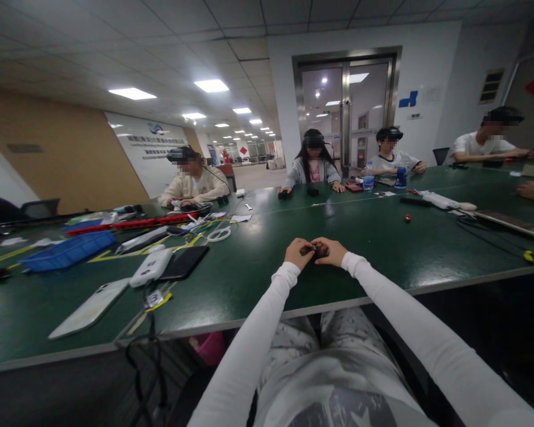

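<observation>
Both my hands meet just above the green table (pixel 267 273), a little in from its front edge. Between them is a small black object (pixel 315 251), mostly covered by fingers, so its kind cannot be made out. My left hand (pixel 297 252) is closed on its left side, thumb and fingertips pressed against it. My right hand (pixel 333 251) curls round the right side, fingers bent over it. White sleeves cover both forearms.
To the left lie a white phone (pixel 91 305), a white power bank (pixel 151 267), a black tablet-like slab (pixel 184 263) and a blue tray (pixel 69 252). A coiled white cable (pixel 219 234) is beyond. At right are a small red item (pixel 407 218) and a phone (pixel 511 222). Several people sit opposite.
</observation>
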`<state>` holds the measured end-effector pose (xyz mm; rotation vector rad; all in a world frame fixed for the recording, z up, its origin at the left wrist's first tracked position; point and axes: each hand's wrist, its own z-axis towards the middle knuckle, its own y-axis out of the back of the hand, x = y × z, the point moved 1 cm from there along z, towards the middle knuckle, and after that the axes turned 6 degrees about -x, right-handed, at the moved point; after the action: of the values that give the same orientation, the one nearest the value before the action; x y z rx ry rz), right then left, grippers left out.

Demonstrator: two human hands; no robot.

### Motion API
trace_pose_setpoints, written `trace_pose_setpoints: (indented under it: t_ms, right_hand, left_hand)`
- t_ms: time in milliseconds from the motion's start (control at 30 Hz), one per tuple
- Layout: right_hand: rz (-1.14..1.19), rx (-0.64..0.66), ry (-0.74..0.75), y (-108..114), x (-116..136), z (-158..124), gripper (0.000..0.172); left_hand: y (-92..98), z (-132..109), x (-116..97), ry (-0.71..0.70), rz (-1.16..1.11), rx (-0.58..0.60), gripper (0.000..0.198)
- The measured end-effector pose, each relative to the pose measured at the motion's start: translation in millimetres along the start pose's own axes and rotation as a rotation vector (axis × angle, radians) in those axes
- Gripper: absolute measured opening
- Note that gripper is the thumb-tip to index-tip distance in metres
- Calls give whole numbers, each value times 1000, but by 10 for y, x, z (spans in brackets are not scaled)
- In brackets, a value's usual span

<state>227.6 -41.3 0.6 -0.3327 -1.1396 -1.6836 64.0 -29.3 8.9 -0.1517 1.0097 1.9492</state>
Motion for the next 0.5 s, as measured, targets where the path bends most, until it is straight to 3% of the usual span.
trace_pose_setpoints:
  t_ms: [200, 367, 500]
  right_hand:
    - [-16, -16, -12, -16, -36, 7, 61]
    - [-11, 6, -51, -34, -86, 18, 60]
    - [-8, 23, -91, -41, -115, 24, 58]
  left_hand:
    - [7, -2, -16, 69, -103, -26, 17]
    - [35, 35, 39, 231, -202, -122, 19]
    - [61, 81, 158, 424, -422, -254, 28]
